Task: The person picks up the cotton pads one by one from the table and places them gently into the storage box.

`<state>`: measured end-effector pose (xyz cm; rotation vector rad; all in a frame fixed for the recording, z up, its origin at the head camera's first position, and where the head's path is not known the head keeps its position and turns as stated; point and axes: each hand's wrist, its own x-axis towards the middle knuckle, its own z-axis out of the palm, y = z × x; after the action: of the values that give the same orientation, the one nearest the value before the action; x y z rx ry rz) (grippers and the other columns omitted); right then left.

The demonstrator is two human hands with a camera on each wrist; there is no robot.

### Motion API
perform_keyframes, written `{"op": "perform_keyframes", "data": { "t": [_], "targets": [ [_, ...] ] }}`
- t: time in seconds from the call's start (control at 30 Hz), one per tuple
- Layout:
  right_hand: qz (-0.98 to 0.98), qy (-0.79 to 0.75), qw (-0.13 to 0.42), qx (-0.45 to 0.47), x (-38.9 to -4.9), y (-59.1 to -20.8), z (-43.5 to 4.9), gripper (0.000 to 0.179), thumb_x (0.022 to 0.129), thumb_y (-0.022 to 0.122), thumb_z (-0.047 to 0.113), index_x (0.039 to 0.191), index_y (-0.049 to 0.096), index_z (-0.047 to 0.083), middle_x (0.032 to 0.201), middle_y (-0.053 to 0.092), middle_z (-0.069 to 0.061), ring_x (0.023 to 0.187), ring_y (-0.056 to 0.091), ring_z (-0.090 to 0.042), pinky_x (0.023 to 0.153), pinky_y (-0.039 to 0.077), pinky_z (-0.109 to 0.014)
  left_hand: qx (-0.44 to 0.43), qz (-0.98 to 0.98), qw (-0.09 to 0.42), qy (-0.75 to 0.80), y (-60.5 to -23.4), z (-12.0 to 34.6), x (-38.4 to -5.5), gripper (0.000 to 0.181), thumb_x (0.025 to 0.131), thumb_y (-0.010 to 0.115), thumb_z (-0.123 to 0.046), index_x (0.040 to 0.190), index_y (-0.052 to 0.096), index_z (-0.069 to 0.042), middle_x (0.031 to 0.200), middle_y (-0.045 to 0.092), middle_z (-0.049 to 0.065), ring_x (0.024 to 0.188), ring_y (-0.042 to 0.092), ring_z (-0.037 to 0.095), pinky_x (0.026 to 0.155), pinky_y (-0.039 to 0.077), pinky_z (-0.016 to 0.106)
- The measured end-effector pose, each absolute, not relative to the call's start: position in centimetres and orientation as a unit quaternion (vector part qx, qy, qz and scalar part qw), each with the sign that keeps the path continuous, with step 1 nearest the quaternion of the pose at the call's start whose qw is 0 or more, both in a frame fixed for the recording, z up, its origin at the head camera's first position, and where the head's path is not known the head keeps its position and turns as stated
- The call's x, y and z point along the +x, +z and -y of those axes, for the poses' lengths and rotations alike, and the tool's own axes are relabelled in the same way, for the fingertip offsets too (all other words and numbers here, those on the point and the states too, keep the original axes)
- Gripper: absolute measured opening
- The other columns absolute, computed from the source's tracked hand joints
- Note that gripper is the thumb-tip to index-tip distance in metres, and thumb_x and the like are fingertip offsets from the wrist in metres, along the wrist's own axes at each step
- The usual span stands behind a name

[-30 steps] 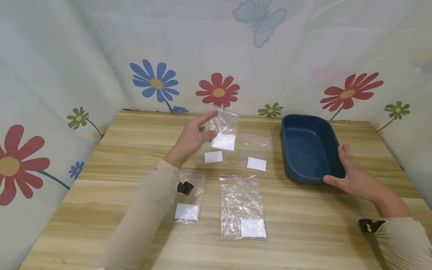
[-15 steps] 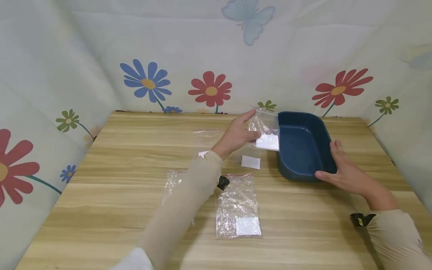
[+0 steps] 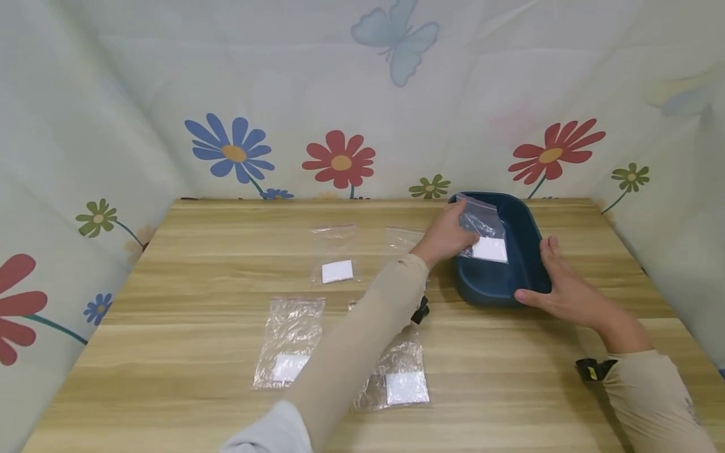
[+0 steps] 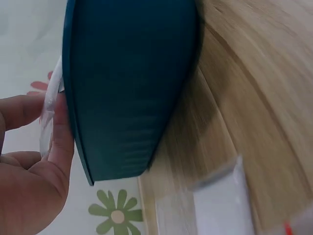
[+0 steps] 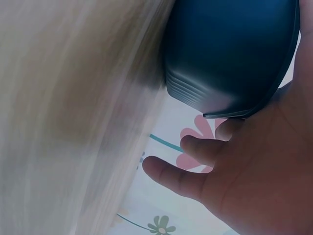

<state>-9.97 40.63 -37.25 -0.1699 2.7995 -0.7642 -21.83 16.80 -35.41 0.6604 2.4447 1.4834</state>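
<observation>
My left hand (image 3: 447, 236) pinches a small clear zip bag (image 3: 486, 217) with a white card in its lower part, over the left side of a dark blue plastic bin (image 3: 489, 283). In the left wrist view, the thumb and fingers hold the bag's plastic (image 4: 49, 110) beside the bin's rim. At the bin's near right corner, my right hand (image 3: 574, 292) rests against the outside, thumb on the near side and fingers along the right side. The right wrist view shows some of its fingers (image 5: 181, 181) stretched out loosely.
More clear zip bags with white cards lie flat on the wooden table (image 3: 187, 352): one at the back (image 3: 335, 245), one front left (image 3: 291, 336), others partly under my left sleeve (image 3: 362, 340). A flower-printed cloth (image 3: 294, 82) hangs behind the table.
My left hand has carried the zip bag rightward from above the back-left bag to over the bin. The right hand stays against the bin. The head view has shifted slightly.
</observation>
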Motion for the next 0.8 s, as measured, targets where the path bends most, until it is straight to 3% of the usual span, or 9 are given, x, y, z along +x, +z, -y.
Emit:
{"op": "perform_keyframes", "data": {
  "t": [0.13, 0.2, 0.3, 0.6, 0.8],
  "targets": [
    [-0.956, -0.262, 0.116, -0.058, -10.1, -37.1, -40.3, 0.123, 0.090, 0.071, 0.053, 0.154, -0.019, -0.002, 0.159, -0.029, -0.024, 0.146, -0.013, -0.052, 0.108, 0.009, -0.074, 0.223, -0.849, 0.106, 0.468, -35.4, -18.1, -22.2, 0.082, 0.090, 0.072, -0.008, 0.159, 0.028, -0.005, 0.163, 0.029, 0.009, 0.134, 0.046, 0.017, 0.103, 0.038, 0.020],
    [-0.957, -0.260, 0.116, -0.057, -10.3, -37.0, -40.0, 0.124, 0.090, 0.071, 0.054, 0.154, -0.019, -0.002, 0.159, -0.029, -0.024, 0.145, -0.012, -0.053, 0.108, 0.010, -0.074, 0.221, -0.859, 0.105, 0.450, -35.4, -18.5, -22.4, 0.082, 0.090, 0.072, -0.009, 0.160, 0.028, -0.007, 0.163, 0.029, 0.006, 0.142, 0.036, 0.014, 0.107, 0.033, 0.019],
    [-0.958, -0.256, 0.117, -0.053, -10.4, -36.8, -39.8, 0.125, 0.089, 0.071, 0.055, 0.155, -0.019, -0.002, 0.159, -0.028, -0.025, 0.145, -0.011, -0.054, 0.108, 0.010, -0.074, 0.217, -0.868, 0.108, 0.433, -35.1, -18.9, -22.6, 0.083, 0.090, 0.072, -0.010, 0.160, 0.026, -0.007, 0.163, 0.029, 0.005, 0.145, 0.031, 0.014, 0.110, 0.029, 0.020],
    [-0.958, -0.257, 0.121, -0.048, -10.4, -37.0, -40.0, 0.125, 0.090, 0.071, 0.055, 0.154, -0.020, -0.003, 0.158, -0.029, -0.025, 0.146, -0.014, -0.051, 0.110, 0.008, -0.072, 0.216, -0.875, 0.123, 0.416, -34.9, -20.6, -22.1, 0.079, 0.090, 0.068, -0.009, 0.158, 0.029, -0.004, 0.161, 0.033, 0.008, 0.144, 0.032, 0.013, 0.109, 0.028, 0.018],
    [-0.956, -0.261, 0.122, -0.048, -10.1, -37.2, -40.4, 0.124, 0.091, 0.070, 0.053, 0.153, -0.022, -0.003, 0.157, -0.031, -0.024, 0.146, -0.018, -0.047, 0.111, 0.005, -0.069, 0.226, -0.877, 0.130, 0.403, -35.4, -21.8, -21.7, 0.075, 0.090, 0.066, -0.009, 0.158, 0.036, -0.010, 0.157, 0.040, 0.003, 0.141, 0.036, 0.010, 0.104, 0.032, 0.016]
  ]
}}
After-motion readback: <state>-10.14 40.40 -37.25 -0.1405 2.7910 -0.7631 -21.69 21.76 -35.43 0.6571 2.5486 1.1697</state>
